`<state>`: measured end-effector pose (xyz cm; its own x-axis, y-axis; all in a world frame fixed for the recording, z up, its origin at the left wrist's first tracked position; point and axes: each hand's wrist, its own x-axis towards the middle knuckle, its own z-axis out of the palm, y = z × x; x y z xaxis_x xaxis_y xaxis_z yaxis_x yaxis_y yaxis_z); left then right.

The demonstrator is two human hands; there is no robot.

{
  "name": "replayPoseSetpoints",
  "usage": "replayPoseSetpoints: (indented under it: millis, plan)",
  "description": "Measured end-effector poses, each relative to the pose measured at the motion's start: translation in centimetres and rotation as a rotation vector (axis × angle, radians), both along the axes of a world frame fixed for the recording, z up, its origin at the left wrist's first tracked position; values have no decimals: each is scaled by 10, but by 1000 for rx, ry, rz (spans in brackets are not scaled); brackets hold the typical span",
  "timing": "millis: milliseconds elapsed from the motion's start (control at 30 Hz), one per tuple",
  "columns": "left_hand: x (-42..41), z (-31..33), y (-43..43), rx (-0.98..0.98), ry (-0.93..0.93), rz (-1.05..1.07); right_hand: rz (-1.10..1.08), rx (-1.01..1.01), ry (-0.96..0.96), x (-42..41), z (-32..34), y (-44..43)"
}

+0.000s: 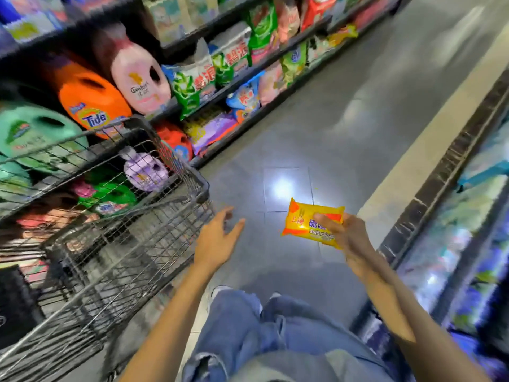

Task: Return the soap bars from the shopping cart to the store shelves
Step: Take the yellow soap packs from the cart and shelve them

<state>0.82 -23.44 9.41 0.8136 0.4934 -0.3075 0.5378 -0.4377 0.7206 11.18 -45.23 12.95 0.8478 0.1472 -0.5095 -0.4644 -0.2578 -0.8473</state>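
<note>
My right hand [348,238] holds a yellow and orange wrapped soap bar [308,220] over the aisle floor, thumb on its front face. My left hand [217,235] hangs empty with loosely spread fingers just right of the shopping cart [115,244]. The grey wire cart stands at the left and holds several packs, blurred. Shelves [465,194] run along the right side, close to the soap bar.
On the left, shelves [248,75] carry detergent jugs [91,106] and powder bags. The grey tiled aisle floor [344,111] stretches ahead between the two shelf rows. My legs in blue jeans [261,340] fill the bottom of the view.
</note>
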Motion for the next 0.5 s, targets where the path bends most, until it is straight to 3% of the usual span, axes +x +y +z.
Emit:
replayPoseSetpoints:
  millis: [233, 500]
  plan:
    - [17, -12, -51, -128, -21, -32, -178, 0, 56, 12, -9, -66]
    - [98, -27, -62, -211, 29, 7, -230, 21, 62, 100, -17, -74]
